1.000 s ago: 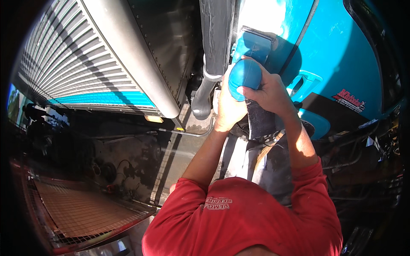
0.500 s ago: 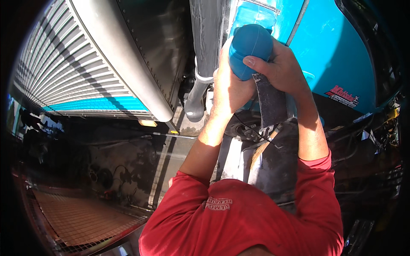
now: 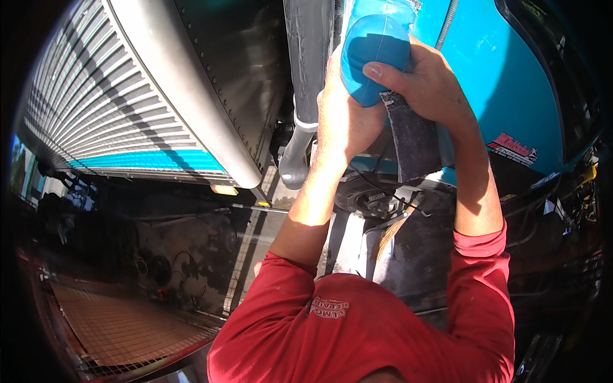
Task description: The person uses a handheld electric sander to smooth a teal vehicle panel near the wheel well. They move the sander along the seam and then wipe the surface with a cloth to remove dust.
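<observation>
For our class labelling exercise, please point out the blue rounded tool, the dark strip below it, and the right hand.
Blue tool (image 3: 375,52), head view: domed top.
Dark strip (image 3: 415,140), head view: middle.
Right hand (image 3: 435,86), head view: back.

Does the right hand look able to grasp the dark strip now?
Probably yes: the dark strip hangs close by the right hand, nothing visible between, though that hand is holding the blue domed tool.

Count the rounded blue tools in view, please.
1: the rounded blue tool, held between the person's left grip and right grip, with a dark strip hanging below. No others show, though shadow might hide some.
</observation>
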The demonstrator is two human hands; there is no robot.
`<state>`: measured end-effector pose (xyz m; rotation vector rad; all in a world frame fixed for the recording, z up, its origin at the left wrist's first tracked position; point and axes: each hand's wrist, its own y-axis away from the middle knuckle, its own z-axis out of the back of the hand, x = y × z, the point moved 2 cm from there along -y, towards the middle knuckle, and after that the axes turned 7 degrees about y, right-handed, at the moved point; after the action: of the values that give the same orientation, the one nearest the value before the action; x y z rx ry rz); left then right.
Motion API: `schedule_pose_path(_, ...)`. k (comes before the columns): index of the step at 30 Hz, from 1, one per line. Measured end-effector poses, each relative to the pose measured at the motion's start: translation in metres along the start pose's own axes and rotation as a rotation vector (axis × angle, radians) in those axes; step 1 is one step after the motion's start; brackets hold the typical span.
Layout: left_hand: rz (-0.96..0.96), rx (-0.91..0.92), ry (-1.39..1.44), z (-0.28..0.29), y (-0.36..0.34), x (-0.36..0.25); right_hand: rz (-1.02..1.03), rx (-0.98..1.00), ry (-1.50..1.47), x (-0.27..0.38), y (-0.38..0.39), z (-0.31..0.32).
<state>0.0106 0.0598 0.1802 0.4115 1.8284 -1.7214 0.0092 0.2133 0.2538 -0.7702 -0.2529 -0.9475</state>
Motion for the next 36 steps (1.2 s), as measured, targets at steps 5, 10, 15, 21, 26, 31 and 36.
schedule_pose_path(5,0.246,0.025,0.056,0.012,-0.004,-0.001,0.142,-0.094,-0.013,0.005,-0.013,-0.01)
schedule_pose_path(10,0.343,0.056,0.025,0.012,0.007,-0.005,0.171,-0.172,-0.002,0.003,0.004,-0.021)
schedule_pose_path(15,0.275,0.017,0.035,0.001,-0.009,-0.016,0.104,-0.06,0.122,0.01,-0.009,0.008)
schedule_pose_path(21,0.121,-0.012,0.103,0.018,-0.017,-0.011,-0.025,0.334,0.08,-0.006,-0.026,-0.005)
schedule_pose_path(26,0.194,0.05,0.033,0.01,0.017,0.012,0.154,-0.154,-0.032,-0.018,0.007,-0.028)
schedule_pose_path(31,0.254,0.042,0.149,0.002,0.055,0.037,0.138,-0.043,-0.1,-0.031,0.028,-0.046)
schedule_pose_path(36,0.168,0.04,0.223,0.003,0.091,0.061,-0.007,0.111,-0.104,-0.039,0.051,-0.063)
